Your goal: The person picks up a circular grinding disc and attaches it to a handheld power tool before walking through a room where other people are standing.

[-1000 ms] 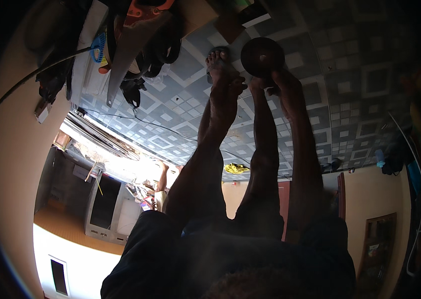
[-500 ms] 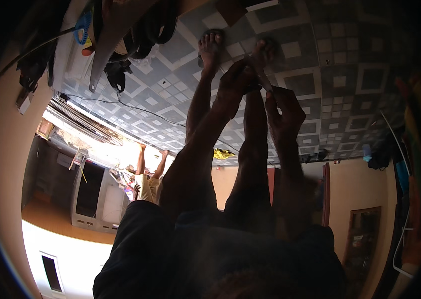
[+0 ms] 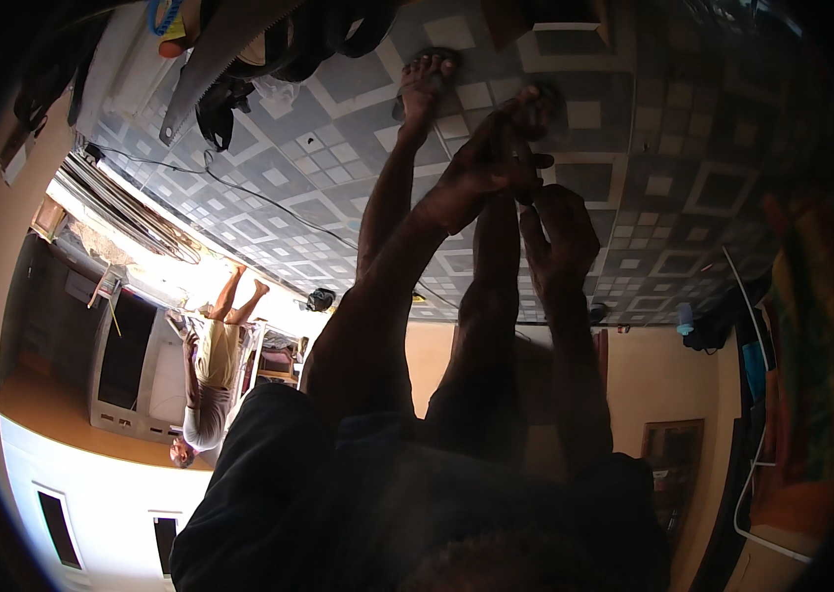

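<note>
Gripping a small dark thing [image 3: 526,180], too dim to ID, L hand [image 3: 489,163] is curled round it over tiled floor [image 3: 660,185]; R hand [image 3: 564,233] is bent just beside, can't tell if pinching. Saw [image 3: 222,64] is well off to L, nr a black item [image 3: 219,116].

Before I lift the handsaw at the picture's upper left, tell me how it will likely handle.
The handsaw will probably flex somewhat, since its blade looks long and flat. Its toothed edge may snag on the black thing close beside it.
</note>
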`<state>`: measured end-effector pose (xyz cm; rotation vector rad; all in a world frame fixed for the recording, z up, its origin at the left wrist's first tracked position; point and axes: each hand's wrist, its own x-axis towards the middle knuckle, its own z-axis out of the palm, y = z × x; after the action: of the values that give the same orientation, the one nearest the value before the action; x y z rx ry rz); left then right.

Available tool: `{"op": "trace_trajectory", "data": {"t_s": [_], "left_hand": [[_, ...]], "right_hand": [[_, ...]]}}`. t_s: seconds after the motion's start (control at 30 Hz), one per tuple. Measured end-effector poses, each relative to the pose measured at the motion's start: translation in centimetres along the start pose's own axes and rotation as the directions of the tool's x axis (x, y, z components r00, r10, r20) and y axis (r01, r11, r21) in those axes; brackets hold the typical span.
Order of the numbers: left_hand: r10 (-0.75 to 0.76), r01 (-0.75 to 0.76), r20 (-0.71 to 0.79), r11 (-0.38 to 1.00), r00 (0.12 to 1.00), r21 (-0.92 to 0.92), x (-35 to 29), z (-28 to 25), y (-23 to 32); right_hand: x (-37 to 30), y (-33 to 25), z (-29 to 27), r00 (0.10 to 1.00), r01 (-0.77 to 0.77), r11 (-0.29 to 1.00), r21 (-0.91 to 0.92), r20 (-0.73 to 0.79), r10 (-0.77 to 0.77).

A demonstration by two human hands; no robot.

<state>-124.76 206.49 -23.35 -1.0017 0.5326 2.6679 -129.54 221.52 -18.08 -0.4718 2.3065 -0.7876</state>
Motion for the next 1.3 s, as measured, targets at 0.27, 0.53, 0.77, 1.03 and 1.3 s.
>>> {"op": "trace_trajectory", "data": {"t_s": [0.27, 0.53, 0.77, 1.03, 1.3], "left_hand": [[-0.033, 0.021, -0.018, 0.886, 0.999, -0.463, -1.5, -2.9, -0.8], [0.011, -0.027, -0.115, 0.989, 0.993, -0.145, -2.3, -1.0, 0.9], [-0.197, 0.179, -0.076, 0.964, 0.977, -0.198, -2.4, -4.7, -1.3], [0.021, -0.046, 0.068, 0.921, 0.997, 0.386, 3.8, -3.3, 3.8], [0.031, -0.081, 0.079, 0.63, 0.996, 0.772, 10.0, 0.5, 10.4]], "right_hand": [[2.3, -0.7, -0.9, 0.999, -0.033, 0.979, 0.203, 0.001, 0.033], [15.3, 7.4, 7.1, 0.983, 0.076, 0.997, 0.035, -0.173, -0.068], [25.7, 13.5, 12.1, 0.856, -0.407, 0.513, 0.756, 0.12, 0.502], [22.3, 7.9, 10.3, 0.972, -0.002, 0.999, 0.052, -0.236, 0.014], [20.3, 8.0, 12.1, 0.936, 0.124, 0.979, 0.163, -0.346, -0.061]]}}
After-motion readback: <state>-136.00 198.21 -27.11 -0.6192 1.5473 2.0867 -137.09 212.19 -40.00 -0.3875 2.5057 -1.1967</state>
